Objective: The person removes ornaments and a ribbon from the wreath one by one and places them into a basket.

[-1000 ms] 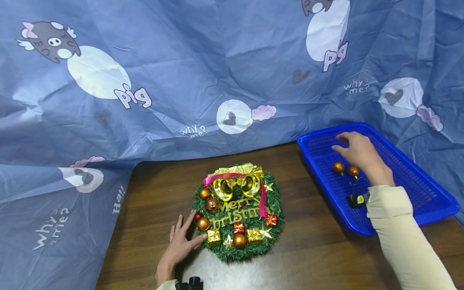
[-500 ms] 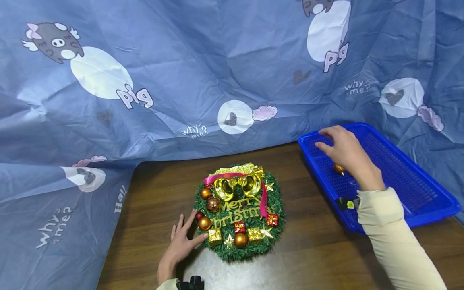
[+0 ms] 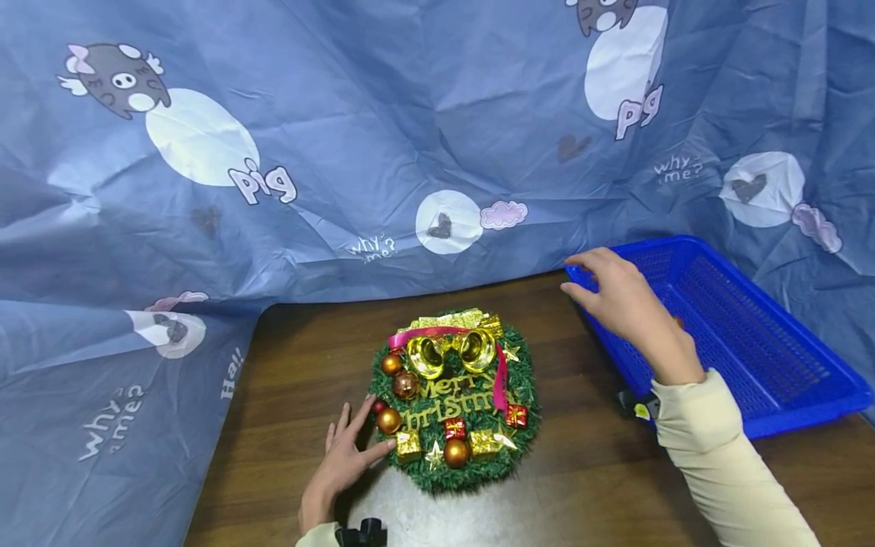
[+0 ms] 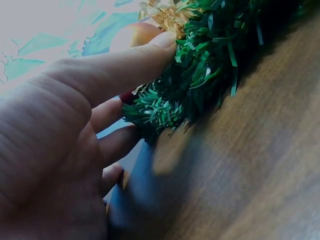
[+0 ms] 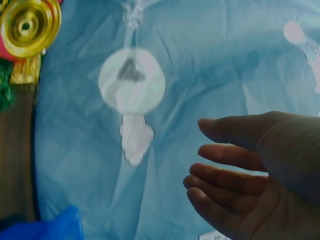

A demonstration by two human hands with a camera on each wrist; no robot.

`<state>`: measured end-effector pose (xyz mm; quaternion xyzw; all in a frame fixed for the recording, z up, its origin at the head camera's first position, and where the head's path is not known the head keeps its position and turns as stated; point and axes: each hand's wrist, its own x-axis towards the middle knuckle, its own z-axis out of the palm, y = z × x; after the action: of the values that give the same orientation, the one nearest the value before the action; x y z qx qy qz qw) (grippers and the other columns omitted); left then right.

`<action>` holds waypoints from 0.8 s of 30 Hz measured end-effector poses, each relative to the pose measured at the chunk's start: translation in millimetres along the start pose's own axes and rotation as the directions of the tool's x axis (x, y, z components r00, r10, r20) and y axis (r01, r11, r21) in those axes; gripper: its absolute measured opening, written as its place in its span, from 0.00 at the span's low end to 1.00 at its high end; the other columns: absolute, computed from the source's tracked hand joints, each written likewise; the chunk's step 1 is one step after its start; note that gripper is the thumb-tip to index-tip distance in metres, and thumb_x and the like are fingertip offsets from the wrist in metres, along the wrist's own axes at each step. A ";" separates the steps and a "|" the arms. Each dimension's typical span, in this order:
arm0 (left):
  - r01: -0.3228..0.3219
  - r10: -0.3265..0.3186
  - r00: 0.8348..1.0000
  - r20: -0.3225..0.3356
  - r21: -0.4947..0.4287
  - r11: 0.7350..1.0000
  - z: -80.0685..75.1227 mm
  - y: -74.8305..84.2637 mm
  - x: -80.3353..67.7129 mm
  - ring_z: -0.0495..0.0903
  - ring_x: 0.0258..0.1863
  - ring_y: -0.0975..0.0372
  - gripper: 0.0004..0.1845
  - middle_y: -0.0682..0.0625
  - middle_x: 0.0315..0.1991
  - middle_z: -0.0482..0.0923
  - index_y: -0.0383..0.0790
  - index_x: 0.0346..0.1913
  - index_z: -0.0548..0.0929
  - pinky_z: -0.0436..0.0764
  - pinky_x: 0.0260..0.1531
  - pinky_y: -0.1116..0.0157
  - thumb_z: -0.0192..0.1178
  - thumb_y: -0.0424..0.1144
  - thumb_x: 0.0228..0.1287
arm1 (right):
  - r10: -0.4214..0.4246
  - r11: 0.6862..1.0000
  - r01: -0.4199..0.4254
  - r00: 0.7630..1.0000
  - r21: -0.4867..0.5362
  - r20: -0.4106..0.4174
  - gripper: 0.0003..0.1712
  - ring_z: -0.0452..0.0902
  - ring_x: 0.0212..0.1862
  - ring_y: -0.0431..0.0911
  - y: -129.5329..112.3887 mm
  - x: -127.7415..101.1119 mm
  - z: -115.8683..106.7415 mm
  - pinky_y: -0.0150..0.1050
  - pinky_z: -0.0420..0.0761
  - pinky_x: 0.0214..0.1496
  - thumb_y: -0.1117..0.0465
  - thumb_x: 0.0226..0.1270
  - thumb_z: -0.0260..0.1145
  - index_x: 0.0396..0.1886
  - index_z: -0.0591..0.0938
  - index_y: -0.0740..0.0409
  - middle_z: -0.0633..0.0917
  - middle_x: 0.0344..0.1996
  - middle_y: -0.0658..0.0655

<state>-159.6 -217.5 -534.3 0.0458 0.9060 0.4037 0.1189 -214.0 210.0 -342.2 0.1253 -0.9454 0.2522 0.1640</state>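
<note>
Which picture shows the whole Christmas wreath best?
The head view: the whole wreath lies on the table, bells and baubles showing. The left wrist view shows only its green edge, touched by the left hand. The right wrist view catches just a gold bell.

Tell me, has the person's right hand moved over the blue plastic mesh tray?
Yes. The right hand has moved leftward across the blue plastic mesh tray, now over its left corner.

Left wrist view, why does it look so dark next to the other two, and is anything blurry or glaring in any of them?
Left wrist view: the left hand fills the near frame, soft and in shadow, while the wreath is sharper and the top left is washed out. Head view: evenly lit, with pale glare on the table in front of the wreath. Right wrist view: hazy and bluish, the right hand slightly soft.
</note>
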 end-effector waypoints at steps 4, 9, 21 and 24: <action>0.000 0.000 1.000 -0.001 0.005 1.000 0.0 0.0 -0.3 0.34 0.76 0.45 0.48 0.42 0.76 0.46 0.56 0.76 0.53 0.27 0.70 0.42 0.66 0.57 0.55 | -0.037 0.999 0.037 0.999 0.005 0.011 0.20 0.75 0.55 0.61 -12.7 -1.5 9.5 0.56 0.73 0.58 0.60 0.62 0.67 0.52 0.80 0.68 0.80 0.50 0.67; -0.004 0.004 1.000 -0.001 0.013 1.000 -0.1 -1.3 0.4 0.34 0.76 0.45 0.48 0.43 0.76 0.47 0.55 0.76 0.52 0.28 0.70 0.42 0.66 0.57 0.55 | -0.071 0.997 0.070 0.997 0.023 0.037 0.21 0.76 0.55 0.59 -26.5 -3.9 18.6 0.54 0.73 0.58 0.59 0.63 0.67 0.52 0.80 0.66 0.81 0.50 0.65; 0.005 -0.005 1.000 0.006 0.006 1.000 -0.1 -1.2 1.4 0.33 0.76 0.47 0.48 0.45 0.77 0.47 0.56 0.76 0.52 0.27 0.70 0.42 0.66 0.57 0.55 | -0.144 0.989 0.140 0.985 0.049 0.099 0.23 0.77 0.55 0.55 -57.1 -19.5 47.2 0.51 0.76 0.59 0.57 0.61 0.69 0.53 0.80 0.63 0.82 0.51 0.61; 0.010 -0.010 1.000 0.002 0.004 1.000 -0.4 -2.1 0.9 0.33 0.76 0.47 0.48 0.45 0.77 0.48 0.57 0.76 0.52 0.27 0.71 0.43 0.66 0.57 0.55 | -0.167 0.986 0.160 0.976 0.056 0.139 0.24 0.78 0.54 0.53 -65.7 -24.9 57.4 0.50 0.77 0.58 0.55 0.61 0.69 0.54 0.80 0.62 0.82 0.50 0.59</action>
<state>-160.6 -219.1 -535.8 0.0419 0.9069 0.4013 0.1216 -184.4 128.8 -369.9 0.2240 -0.9354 0.2491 0.1129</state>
